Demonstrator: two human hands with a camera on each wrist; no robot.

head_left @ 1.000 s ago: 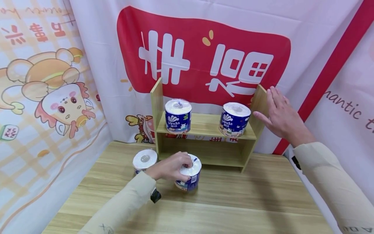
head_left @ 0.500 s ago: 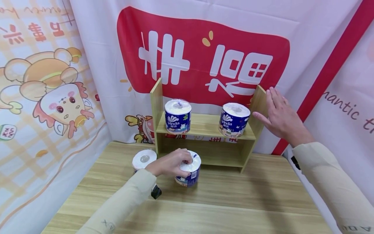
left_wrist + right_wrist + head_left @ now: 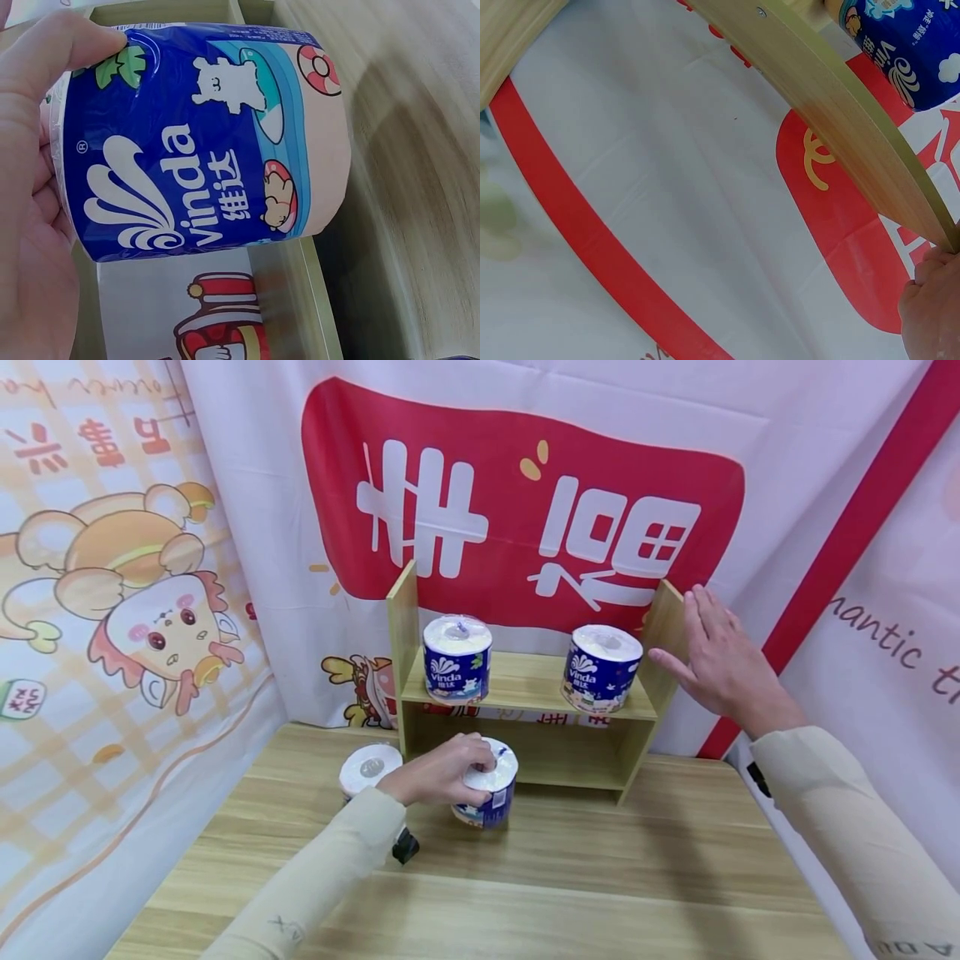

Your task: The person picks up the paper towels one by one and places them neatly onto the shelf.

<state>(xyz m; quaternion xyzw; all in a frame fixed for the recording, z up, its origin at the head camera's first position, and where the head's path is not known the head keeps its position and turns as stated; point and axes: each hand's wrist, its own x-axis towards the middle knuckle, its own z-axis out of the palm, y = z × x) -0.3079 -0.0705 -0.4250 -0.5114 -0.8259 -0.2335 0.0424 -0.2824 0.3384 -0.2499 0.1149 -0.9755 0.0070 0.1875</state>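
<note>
A toilet paper roll [image 3: 493, 808] in blue Vinda wrap is gripped by my left hand [image 3: 447, 771], fingers at its core hole and thumb on its side. The left wrist view shows the thumb pressed on the printed wrap [image 3: 202, 142]. The roll is in front of the lower compartment of a small wooden shelf [image 3: 525, 681]; whether it touches the table I cannot tell. My right hand [image 3: 723, 664], fingers straight, touches the upper end of the shelf's right side panel [image 3: 855, 135]. On the upper board stand two more rolls, one left [image 3: 457, 672] and one right [image 3: 600, 677].
Another toilet paper roll [image 3: 370, 768] stands on the wooden table [image 3: 585, 877] by the shelf's left foot, partly hidden behind my left forearm. A printed cloth [image 3: 262, 527] hangs close behind the shelf, and another cloth covers the left side.
My left hand has carried the roll a little farther away, toward the shelf's lower compartment. The right hand stays at the side panel, and the other rolls have not moved.
</note>
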